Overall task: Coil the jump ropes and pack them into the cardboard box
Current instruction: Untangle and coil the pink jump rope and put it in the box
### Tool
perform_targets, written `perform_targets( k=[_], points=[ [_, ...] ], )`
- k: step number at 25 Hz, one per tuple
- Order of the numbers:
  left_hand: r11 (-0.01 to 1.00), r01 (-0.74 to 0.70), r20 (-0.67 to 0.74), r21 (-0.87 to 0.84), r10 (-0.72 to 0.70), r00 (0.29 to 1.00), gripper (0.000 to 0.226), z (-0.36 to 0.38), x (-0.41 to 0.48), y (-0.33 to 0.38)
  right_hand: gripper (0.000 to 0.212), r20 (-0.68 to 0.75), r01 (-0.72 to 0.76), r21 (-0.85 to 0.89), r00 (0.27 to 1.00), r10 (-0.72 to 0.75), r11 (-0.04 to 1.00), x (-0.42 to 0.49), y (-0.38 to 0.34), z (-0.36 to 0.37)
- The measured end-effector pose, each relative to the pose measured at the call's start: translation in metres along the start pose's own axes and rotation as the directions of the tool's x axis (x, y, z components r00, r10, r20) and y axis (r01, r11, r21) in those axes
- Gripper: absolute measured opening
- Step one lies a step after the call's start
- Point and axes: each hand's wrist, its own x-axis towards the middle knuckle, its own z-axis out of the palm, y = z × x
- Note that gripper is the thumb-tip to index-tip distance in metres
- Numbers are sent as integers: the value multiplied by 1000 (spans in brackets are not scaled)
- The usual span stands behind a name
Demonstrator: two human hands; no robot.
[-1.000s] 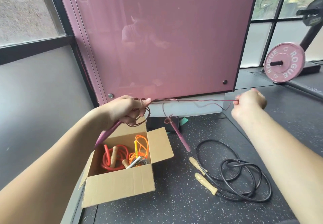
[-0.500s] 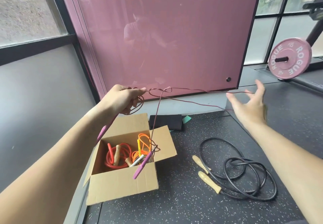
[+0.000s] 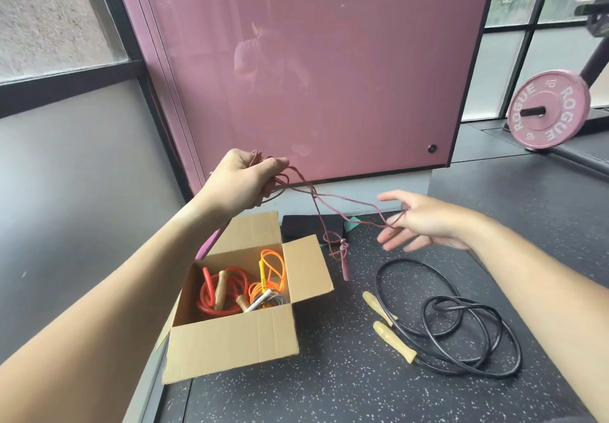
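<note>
Maroon jump rope (image 3: pixel 343 248) hangs above the cardboard box (image 3: pixel 230 340). The left grip (image 3: pixel 244 182) is clenched around its gathered coils over the box's back flap. The right grip (image 3: pixel 425 224), fingers straight and apart, carries a loop right of the box (one handle dangles between them). A black jump rope (image 3: pixel 395 343) lies on the floor right of the box.

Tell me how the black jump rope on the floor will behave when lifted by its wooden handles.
The black rope will probably hang floppy yet springy: it lies in rounded loops, not sharp folds. Lifted by the wooden handles, its overlapping loops may snag and tangle. The handles look round, so they could roll if nudged.
</note>
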Motion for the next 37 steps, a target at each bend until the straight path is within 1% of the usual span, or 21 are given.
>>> perform_targets(
  k=[2,4,6,9,12,14,16,18,20,21,23,24,25,26,27,28,29,31,33,35,37],
  points=[
    [1000,-29,-17,-11,28,999,54,3,-1,9,37,119,26,229,991,-54,973,-5,-14,4],
    [996,-51,-64,-67,47,997,52,3,-2,15,32,122,61,356,986,-111,933,-8,-25,5],
    [991,-86,-151,-107,69,986,46,2,-5,18,33,22,162,405,982,-186,900,-7,-31,7],
    [991,-119,-228,-58,103,968,50,-2,-7,13,19,-121,301,477,953,-277,826,-11,-39,8],
    [996,-93,-272,-9,87,958,61,-10,-1,4,44,-267,423,422,903,-336,802,-14,-36,0],
    [997,-12,-320,73,35,947,58,-12,0,1,42,-371,512,423,850,-373,747,-14,-31,-5],
    [986,69,-349,150,-13,937,49,-10,0,0,37,-375,558,487,828,-416,672,-14,-29,-8],
    [984,106,-344,145,-50,938,41,-7,2,-2,35,-285,512,506,859,-426,694,-16,-30,-9],
    [988,128,-320,89,-94,943,31,-3,6,-5,36,-123,329,312,944,-305,892,-18,-32,-11],
    [988,137,-306,76,-108,946,29,-1,7,-6,31,-35,164,104,986,-161,981,-19,-33,-10],
    [989,124,-259,76,-100,961,29,2,7,-6,18,22,-114,-319,992,128,941,-25,-43,-6],
    [993,82,-208,86,-62,976,25,4,6,-5,17,-34,-156,-430,987,156,889,-26,-49,-3],
    [995,16,-134,101,-3,991,19,5,3,-2,16,-129,-113,-456,990,60,883,-23,-54,1],
    [992,-62,-48,112,68,997,16,5,-1,1,14,-253,33,-417,956,-150,908,-19,-58,5],
    [983,-142,37,114,138,990,15,6,-4,5,12,-356,244,-346,859,-367,906,-18,-64,9],
    [970,-217,111,109,205,972,18,7,-8,8,7,-359,436,-232,792,-493,870,-21,-72,14],
    [955,-280,167,94,262,950,20,7,-11,10,4,-271,565,-95,777,-568,820,-24,-77,21],
    [937,-344,226,55,324,919,19,8,-17,15,28,-49,626,9,779,-625,780,-27,-77,37],
    [944,-331,233,9,320,918,16,7,-21,16,45,46,618,32,785,-618,786,-26,-70,51],
    [952,-303,209,-49,307,928,20,4,-21,15,47,92,577,133,803,-589,806,-22,-61,58],
    [947,-316,165,-66,322,932,33,1,-18,11,31,62,566,116,816,-575,816,-20,-58,60]
  ],
)
